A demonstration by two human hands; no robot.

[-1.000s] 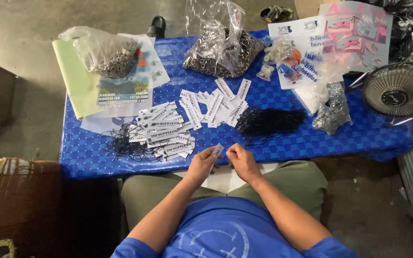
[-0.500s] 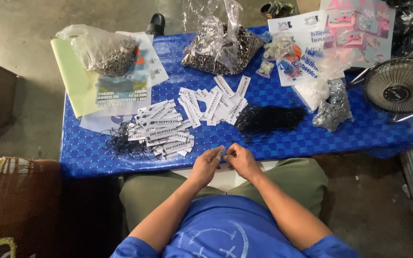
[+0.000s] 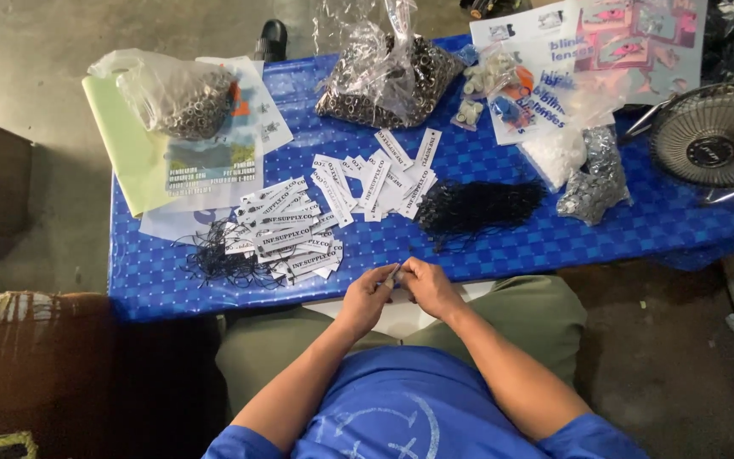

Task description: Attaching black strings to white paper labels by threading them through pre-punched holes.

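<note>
My left hand (image 3: 368, 297) and my right hand (image 3: 429, 286) meet at the near edge of the blue table (image 3: 554, 242), pinching one small white paper tag (image 3: 393, 274) between the fingertips of both. On the table lie a pile of white tags with black strings attached (image 3: 286, 234), a looser spread of plain white tags (image 3: 384, 177), and a bundle of black strings (image 3: 479, 206) just beyond my right hand.
Clear bags of small metal rings sit at the back left (image 3: 182, 95) and back centre (image 3: 388, 75). A bag of silvery bits (image 3: 595, 178), printed sheets (image 3: 605, 42) and a green folder (image 3: 129, 149) lie around. A small fan (image 3: 714, 146) stands at right.
My hands have stayed together at the table edge, shifting slightly while working the small tag. The view has drifted a little.
</note>
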